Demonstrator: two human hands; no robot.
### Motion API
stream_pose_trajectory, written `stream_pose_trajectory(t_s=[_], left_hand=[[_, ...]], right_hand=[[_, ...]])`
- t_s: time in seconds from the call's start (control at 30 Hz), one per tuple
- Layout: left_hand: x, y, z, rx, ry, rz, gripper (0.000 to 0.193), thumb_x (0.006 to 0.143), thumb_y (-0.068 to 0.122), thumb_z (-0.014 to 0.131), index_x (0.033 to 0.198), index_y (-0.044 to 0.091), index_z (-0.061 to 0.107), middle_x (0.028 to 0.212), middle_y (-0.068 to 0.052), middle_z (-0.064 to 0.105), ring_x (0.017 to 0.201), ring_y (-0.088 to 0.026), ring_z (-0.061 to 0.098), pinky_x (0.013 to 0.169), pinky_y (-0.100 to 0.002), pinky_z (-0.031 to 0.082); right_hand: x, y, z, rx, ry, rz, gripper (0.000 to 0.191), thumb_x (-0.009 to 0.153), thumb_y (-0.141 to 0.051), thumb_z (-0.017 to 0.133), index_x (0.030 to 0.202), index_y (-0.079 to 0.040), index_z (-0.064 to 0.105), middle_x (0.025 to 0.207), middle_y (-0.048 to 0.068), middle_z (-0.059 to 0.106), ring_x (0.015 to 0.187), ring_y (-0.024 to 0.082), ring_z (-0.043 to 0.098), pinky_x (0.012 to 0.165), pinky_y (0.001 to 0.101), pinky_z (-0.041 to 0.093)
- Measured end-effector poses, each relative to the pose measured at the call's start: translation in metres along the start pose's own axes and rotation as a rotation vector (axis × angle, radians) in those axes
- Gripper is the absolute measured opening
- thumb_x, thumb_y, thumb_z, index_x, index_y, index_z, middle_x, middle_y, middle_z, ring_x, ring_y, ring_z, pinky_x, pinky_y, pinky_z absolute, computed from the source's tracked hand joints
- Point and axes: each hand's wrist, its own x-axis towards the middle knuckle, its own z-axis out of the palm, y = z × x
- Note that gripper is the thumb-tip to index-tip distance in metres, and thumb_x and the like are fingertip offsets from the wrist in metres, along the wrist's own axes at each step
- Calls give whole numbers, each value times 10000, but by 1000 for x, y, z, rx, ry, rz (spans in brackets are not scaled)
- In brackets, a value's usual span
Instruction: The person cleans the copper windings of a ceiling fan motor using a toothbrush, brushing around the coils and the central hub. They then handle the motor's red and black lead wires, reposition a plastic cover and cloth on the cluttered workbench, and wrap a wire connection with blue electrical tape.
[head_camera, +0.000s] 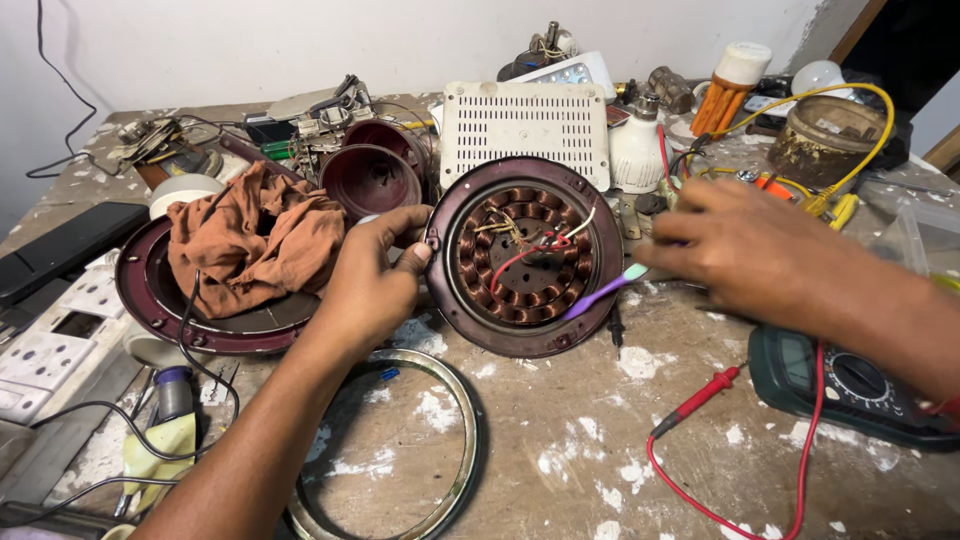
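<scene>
Head view shows the left hand (375, 270) pinching the rim of a round motor housing (523, 255) propped near the tabletop's (560, 440) middle, while the right hand (745, 240) closes on a purple screwdriver (600, 293) over its copper coils. Heavy and rigid, it seems; the thin wires look fragile, so the rim is the safest hold.

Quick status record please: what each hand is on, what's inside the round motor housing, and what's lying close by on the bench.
left hand: grips the left rim of the motor housing
right hand: holds a purple tool, tip on the housing's right side
inside housing: copper coils, red wire
near right: multimeter with a red probe
near left: brown rag
front: metal ring
</scene>
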Motion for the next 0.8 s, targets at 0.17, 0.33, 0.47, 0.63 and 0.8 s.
stream_pose_trajectory(t_s=[0.17, 0.33, 0.47, 0.63, 0.8], left_hand=[[3, -8, -2, 33, 0, 53, 369, 930, -7, 607, 1297, 8, 639, 1180, -87, 739, 1063, -147, 667, 896, -298, 523], [5, -13, -2, 37, 3, 77, 361, 929, -15, 612, 1289, -4, 643, 1178, -100, 743, 1083, -152, 668, 931, -298, 512], [4, -15, -3, 9, -3, 75, 369, 932, -15, 603, 1300, -1, 635, 1187, -98, 741, 1088, -150, 666, 925, -297, 512], [0, -12, -2, 10, 9, 84, 365, 935, -7, 605, 1299, 1, 630, 1178, -95, 737, 1072, -143, 671, 904, -296, 523], [-6, -5, -1, 51, 7, 129, 333, 942, -10, 608, 1272, -7, 656, 1136, -105, 758, 1030, -147, 680, 883, -292, 531]], right_hand=[[0, 22, -1, -163, 8, 18, 695, 648, -142, 762, 1328, -266, 694, 1196, -37, 625, 1089, 202, 554, 996, 380, 467], [2, 30, -4, -292, 57, 44, 789, 531, -265, 830, 1307, -322, 697, 1236, -47, 631, 1119, 209, 564, 1002, 403, 469], [-6, 40, -12, -442, 7, 99, 741, 669, -263, 830, 1387, -335, 664, 1249, -75, 635, 1123, 167, 564, 1019, 350, 481], [-14, 27, -2, -310, 229, -55, 647, 516, -344, 809, 1157, -289, 738, 1221, -15, 674, 1113, 193, 587, 980, 378, 498], [-40, 22, -4, -239, 239, 64, 569, 651, -268, 763, 1219, -230, 749, 1165, -8, 709, 1064, 213, 618, 901, 388, 524]])
